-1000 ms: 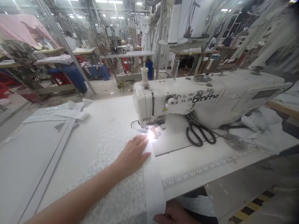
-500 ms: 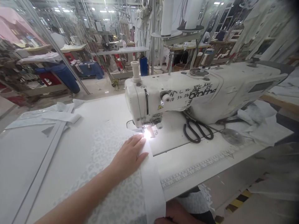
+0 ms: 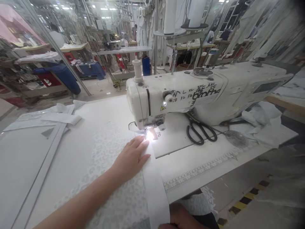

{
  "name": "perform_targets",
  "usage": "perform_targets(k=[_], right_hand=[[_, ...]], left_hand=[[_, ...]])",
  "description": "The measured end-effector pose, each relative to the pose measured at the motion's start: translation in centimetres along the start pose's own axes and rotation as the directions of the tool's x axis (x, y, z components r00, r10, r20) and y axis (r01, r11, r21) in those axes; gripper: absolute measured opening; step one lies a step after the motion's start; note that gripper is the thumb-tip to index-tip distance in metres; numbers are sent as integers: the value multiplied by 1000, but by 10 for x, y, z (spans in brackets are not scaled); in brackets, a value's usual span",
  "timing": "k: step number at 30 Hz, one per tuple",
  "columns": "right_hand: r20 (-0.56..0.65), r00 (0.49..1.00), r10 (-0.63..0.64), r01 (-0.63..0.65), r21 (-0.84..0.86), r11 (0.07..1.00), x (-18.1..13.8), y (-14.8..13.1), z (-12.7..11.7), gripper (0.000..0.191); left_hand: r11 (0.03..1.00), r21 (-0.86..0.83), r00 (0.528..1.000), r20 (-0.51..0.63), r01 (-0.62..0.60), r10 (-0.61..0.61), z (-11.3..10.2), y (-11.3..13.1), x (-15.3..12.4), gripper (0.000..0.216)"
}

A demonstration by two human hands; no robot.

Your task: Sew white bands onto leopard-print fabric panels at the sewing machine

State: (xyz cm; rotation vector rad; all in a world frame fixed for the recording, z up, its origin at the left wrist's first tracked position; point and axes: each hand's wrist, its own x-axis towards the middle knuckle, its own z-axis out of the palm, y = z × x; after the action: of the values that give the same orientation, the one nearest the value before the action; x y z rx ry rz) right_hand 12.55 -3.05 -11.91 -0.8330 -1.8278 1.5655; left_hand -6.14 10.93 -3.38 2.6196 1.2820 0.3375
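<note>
The left hand [image 3: 132,156] lay flat on the near side of the sewing machine [image 3: 176,86], fingers stretched out side by side and thumb set apart, pressing down rather than gripping. Its fingertips rested just short of the bright needle area [image 3: 149,135], under the machine's left end. Beneath it was the white strip [image 3: 154,190], which ran from that needle area toward the person and curved down over the near edge of the table [image 3: 105,108]. The patterned cloth [image 3: 124,200] spread out to the left of the strip, on the near side of the machine.

The right hand [image 3: 182,219] showed only partly, low down and farthest from the machine, beside the strip's lower end. Its thumb lay against the strip, but the fingers were hidden, so how firmly it held on could not be told.

Over the last second the view had swung slightly to the right and downward, and a frayed piece of cloth [image 3: 197,205] had come into clearer sight below the table. Measured against the machine, the left hand had hardly moved, and no clear advance of strip or cloth showed. That suggested a steadying pause or very slow feeding, with the strip kept in line at the needle; whether stitches were forming could not be made out. The black-handled scissors [image 3: 199,123] stayed untouched under the machine's arm.
</note>
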Motion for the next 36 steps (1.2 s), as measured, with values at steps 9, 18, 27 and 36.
perform_targets(k=[9, 18, 27, 36], right_hand=[[-23, 1000, -3, 3, -25, 1000, -4, 4, 1, 44], [-193, 969, 154, -149, 37, 988, -25, -3, 9, 28], [-334, 941, 54, -68, -31, 997, -63, -8, 20, 35], [-136, 904, -405, 291, -498, 817, -60, -26, -6, 39]], left_hand=[[999, 40, 1000, 8, 2, -2, 1, -4, 2, 41], [995, 95, 999, 35, -29, 26, -3, -7, 9, 40], [999, 24, 988, 153, -21, 17, 8, 56, -63, 43], [995, -52, 995, 49, -82, 85, 8, 58, -72, 30]])
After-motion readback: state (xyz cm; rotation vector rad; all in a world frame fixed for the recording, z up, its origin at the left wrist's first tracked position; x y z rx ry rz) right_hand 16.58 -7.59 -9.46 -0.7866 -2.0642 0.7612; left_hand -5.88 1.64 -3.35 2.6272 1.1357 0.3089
